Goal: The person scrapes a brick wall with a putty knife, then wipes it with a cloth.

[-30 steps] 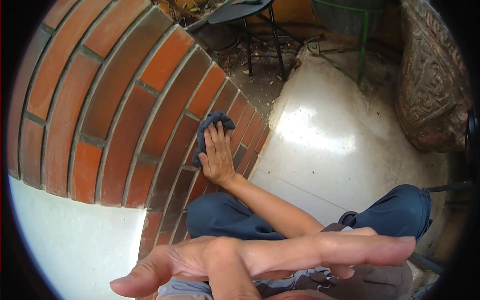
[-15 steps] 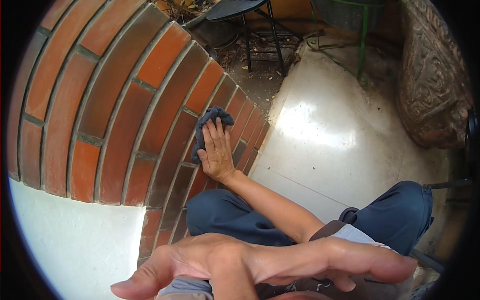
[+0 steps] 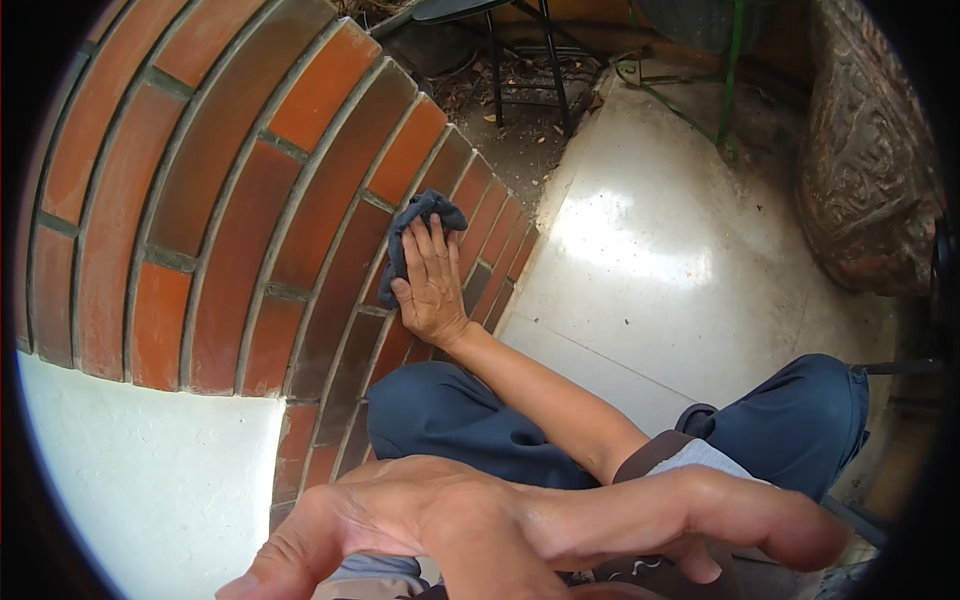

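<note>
My right hand presses a dark blue-grey cloth flat against the red brick wall. Its fingers lie over the cloth, with the thumb at the cloth's lower left edge. The right forearm reaches across from a sleeve at lower right, above my bent knees in dark blue trousers. Very close to the camera, my left hand spans the bottom of the view. Its thumb points to lower left and a finger stretches right; I see nothing held in it. Part of this hand runs out of the frame.
A white surface meets the bricks at lower left. Pale, shiny floor lies right of the wall. Further back stand a black stool and a green metal stand. A large carved brown object stands at right.
The whole view has shifted a little, so the wall appears higher. My right hand and the cloth stay at nearly the same bricks. The left hand's thumb and stretched finger reach lower and wider.
</note>
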Demonstrator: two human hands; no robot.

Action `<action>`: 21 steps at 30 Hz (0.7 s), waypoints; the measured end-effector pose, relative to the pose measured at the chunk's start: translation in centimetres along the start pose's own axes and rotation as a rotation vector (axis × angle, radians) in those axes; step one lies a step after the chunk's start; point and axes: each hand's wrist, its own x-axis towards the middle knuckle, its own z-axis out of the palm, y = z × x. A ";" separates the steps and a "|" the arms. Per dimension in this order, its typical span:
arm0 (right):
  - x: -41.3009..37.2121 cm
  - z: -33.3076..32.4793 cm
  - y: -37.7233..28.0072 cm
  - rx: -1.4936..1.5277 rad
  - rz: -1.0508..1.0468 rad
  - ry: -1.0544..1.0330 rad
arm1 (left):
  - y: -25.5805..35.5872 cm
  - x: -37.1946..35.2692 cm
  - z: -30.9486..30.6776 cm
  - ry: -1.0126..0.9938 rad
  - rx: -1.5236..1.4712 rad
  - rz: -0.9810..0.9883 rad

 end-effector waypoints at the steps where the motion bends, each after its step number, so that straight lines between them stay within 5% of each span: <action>1: -0.1 0.1 0.1 0.001 0.002 -0.001 | -0.1 0.1 0.1 -0.003 0.005 -0.001; 21: -0.2 0.3 0.5 -0.007 -0.012 0.015 | -0.3 0.3 -1.7 0.093 0.103 -0.101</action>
